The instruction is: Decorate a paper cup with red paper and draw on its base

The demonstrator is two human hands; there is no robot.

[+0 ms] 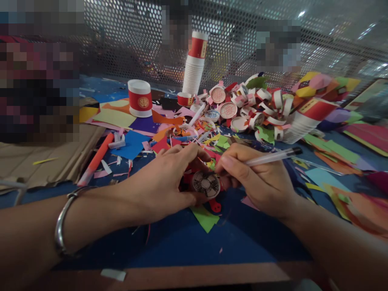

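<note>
My left hand grips a small round cup bottom with a dark drawn pattern and red paper bits around it, low over the blue table. My right hand is closed round a clear pen, whose tip end meets the disc's right edge. The pen's dark cap points right. A silver bangle sits on my left wrist. A green paper scrap lies just below the disc.
An upside-down red and white paper cup stands at the back left, a tall cup stack behind it. A heap of cut cup rings and bottoms and coloured paper fills the back right. An orange marker lies left. Mesh wall behind.
</note>
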